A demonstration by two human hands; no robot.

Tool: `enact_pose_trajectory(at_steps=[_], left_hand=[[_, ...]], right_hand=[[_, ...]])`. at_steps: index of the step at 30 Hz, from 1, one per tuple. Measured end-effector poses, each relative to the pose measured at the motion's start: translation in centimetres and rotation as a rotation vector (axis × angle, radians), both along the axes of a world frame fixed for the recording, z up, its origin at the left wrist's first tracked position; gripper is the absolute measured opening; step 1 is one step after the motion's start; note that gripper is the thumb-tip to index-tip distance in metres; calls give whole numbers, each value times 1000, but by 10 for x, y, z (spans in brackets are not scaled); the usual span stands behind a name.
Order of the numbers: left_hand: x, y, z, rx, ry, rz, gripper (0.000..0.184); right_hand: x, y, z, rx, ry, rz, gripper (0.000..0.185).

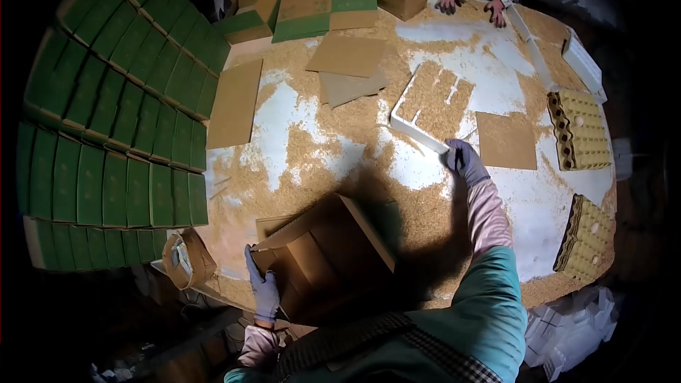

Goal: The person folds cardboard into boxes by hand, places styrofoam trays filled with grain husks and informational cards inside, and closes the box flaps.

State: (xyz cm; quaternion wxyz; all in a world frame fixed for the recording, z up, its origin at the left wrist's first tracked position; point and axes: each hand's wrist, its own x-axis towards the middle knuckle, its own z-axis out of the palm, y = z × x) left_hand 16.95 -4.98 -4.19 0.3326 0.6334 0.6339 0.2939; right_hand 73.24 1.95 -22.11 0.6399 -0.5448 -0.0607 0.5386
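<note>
My left hand (264,291), in a grey glove, grips the left edge of an open cardboard box (305,259). The box is tilted toward me, and its bare brown inside shows. Stretched forward, my right hand (466,163) is closed on the near right corner of a white foam tray (418,130). Sawdust-like material covers the tray, with a few white dividers showing through; whatever lies beneath is hidden. Just right of the tray is a flat cardboard sheet (506,141).
Green cartons (113,135) are stacked along the left. Yellowish egg trays (583,130) line the right edge. Loose cardboard sheets (347,55) lie mid-table amid sawdust. Co-workers' gloved hands (448,0) are at the far side, near a small cardboard box (402,1). A bin (198,259) stands lower left.
</note>
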Motion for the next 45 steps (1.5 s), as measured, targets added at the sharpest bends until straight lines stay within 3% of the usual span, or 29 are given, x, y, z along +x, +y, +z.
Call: enact_pose_trajectory(at_steps=[1, 3, 4, 5, 7, 9, 11, 13, 15, 17, 19, 21, 23, 25, 26, 30, 32, 34, 35, 36, 37, 38, 40, 41, 42, 43, 44, 45], left_hand=[[-1, 0, 0, -15, -10, 1, 85], [1, -2, 0, -14, -68, 9, 83], [-1, -1, -5, -8, -83, 20, 81], [-1, 1, -7, -24, -86, 18, 81], [-3, 1, -9, 9, -53, -2, 79], [-10, 5, -17, 19, -67, -13, 79], [-10, 8, -16, 42, -86, -24, 78], [-12, 13, -11, -13, -123, -43, 77], [-15, 18, -10, -9, -121, -58, 77], [-16, 21, -8, -19, -89, -114, 76], [-23, 27, -15, 18, -73, -157, 76], [-23, 28, -11, 16, -107, -230, 75], [-24, 30, -11, 21, -121, -251, 72], [-18, 33, -5, -121, -354, -197, 68], [-25, 43, -31, -7, -290, -270, 64], [-3, 66, -38, -140, -361, -293, 60], [6, 70, -40, -249, -620, -308, 56], [10, 61, -15, -298, -672, -261, 55], [9, 59, -5, -350, -712, -214, 54], [7, 64, -20, -287, -726, -228, 52], [4, 63, -22, -276, -732, -226, 52], [2, 59, -22, -361, -943, -256, 52], [2, 57, -36, -321, -977, -392, 51], [2, 57, -45, -200, -792, -486, 51], [-2, 47, -19, -155, -664, -518, 49], [6, 55, -65, -208, -814, -584, 48], [-2, 56, -60, -293, -862, -530, 46], [-12, 56, -57, -382, -914, -482, 45]], right_hand=[[-4, -32, 20, -49, 233, 127, 18], [-39, -66, 51, -363, 77, 169, 25], [-57, -77, 70, -212, 78, 244, 27], [-71, -77, 72, -352, -50, 264, 29], [-83, -80, 57, -348, -375, 462, 33], [-93, -79, 55, -231, -149, 206, 32], [-80, -90, 50, -173, -88, 187, 25], [-69, -108, 74, -120, 484, 298, 22], [-76, -146, 95, -214, 341, 263, 41], [-81, -188, 91, -205, 313, 263, 45], [-113, -219, 114, -82, 285, -13, 40], [-121, -257, 116, 4, 137, -31, 38], [-146, -281, 170, -3, 40, -125, 33], [-143, -312, 198, 40, -116, -116, 27], [-142, -324, 219, 39, -148, -109, 26], [-133, -346, 270, 49, -351, 35, 24], [-145, -326, 293, 33, -427, 35, 23], [-144, -296, 308, -54, -251, 352, 18], [-145, -285, 304, -41, -323, 467, 29], [-142, -268, 292, 74, -565, 643, 41], [-137, -247, 275, 335, -1089, 846, 53], [-138, -227, 261, 506, -1340, 910, 65], [-147, -183, 253, 525, -1317, 1109, 80], [-157, -162, 247, 492, -1250, 1190, 82], [-170, -142, 238, 615, -1258, 1208, 76], [-184, -122, 230, 739, -1262, 1223, 71], [-195, -107, 227, 396, -1112, 1385, 62], [-223, -102, 244, 80, -917, 1359, 51]])
